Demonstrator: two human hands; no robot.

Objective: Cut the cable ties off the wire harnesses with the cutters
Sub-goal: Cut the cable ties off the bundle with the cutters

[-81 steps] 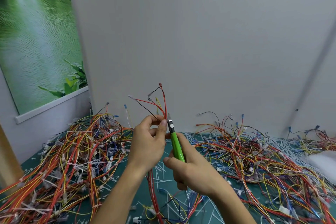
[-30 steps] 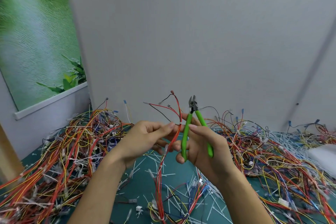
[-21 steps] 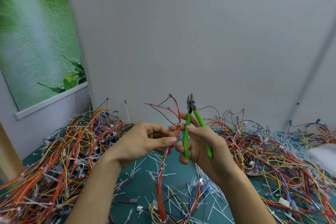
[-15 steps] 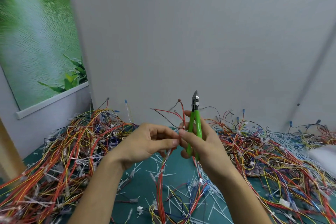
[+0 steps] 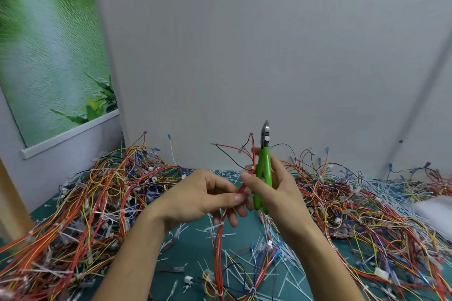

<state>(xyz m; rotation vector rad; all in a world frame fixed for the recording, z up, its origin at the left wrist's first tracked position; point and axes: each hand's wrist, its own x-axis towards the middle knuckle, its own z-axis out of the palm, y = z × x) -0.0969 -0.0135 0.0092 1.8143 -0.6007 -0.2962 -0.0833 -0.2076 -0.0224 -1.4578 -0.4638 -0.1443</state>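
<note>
My right hand [image 5: 276, 193] grips the green-handled cutters [image 5: 263, 166] upright, with the closed metal jaws pointing up at the wall. My left hand [image 5: 203, 199] pinches a red wire harness [image 5: 220, 239] between thumb and fingers, just left of the cutters. The harness runs down from my hands to the green mat and its loose ends fan out above them. A small white cable tie [image 5: 252, 167] sits on the harness beside the cutters' handles, near my right thumb. Another white tie [image 5: 221, 223] wraps the harness below my left hand.
A big tangle of harnesses [image 5: 93, 203] covers the mat on the left, and another pile [image 5: 362, 208] lies on the right. Cut white tie scraps [image 5: 244, 273] litter the green mat [image 5: 193, 247] between them. A grey wall [image 5: 244, 56] stands close behind.
The cutters' handles have closed together and the tool has turned edge-on. My right hand has drawn in to the harness, and my left hand has slid lower on it.
</note>
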